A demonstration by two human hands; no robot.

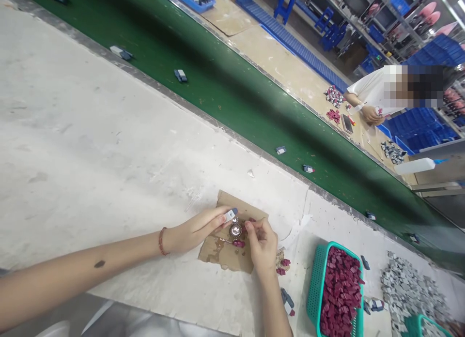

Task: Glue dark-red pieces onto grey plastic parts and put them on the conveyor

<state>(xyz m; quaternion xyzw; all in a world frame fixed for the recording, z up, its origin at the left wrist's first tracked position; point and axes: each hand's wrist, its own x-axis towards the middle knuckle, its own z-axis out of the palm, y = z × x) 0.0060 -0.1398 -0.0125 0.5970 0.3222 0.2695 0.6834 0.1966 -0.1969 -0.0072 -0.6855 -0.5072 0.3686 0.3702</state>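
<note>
While the left hand (198, 229) pinches a piece (230, 214) between thumb and fingers, its pale body lies along the fingertips and its dark blue end points away from the palm, up and toward the right hand (264, 242). From where I stand, the piece is just above a shiny round dish (236, 230) on the cardboard (236, 263), and the right hand is close by on the dish's other side. That hand's thumb and forefinger are drawn together, but I can't tell whether anything is caught between them. A maroon bit (239, 244) lies just below the dish, between the two hands, with a thin rod (225, 240) beside it. Over to the right of the right forearm stands a teal basket (313, 283) heaped with maroon parts (341, 288), and past it a pile of grey parts (410, 286) spreads on the table (109, 158). Beyond the table's far edge runs a green belt (225, 95) carrying scattered blue-and-white pieces. Across it, a co-worker (374, 87) sits with both hands together near a phone (347, 123) and small piles of parts.
</note>
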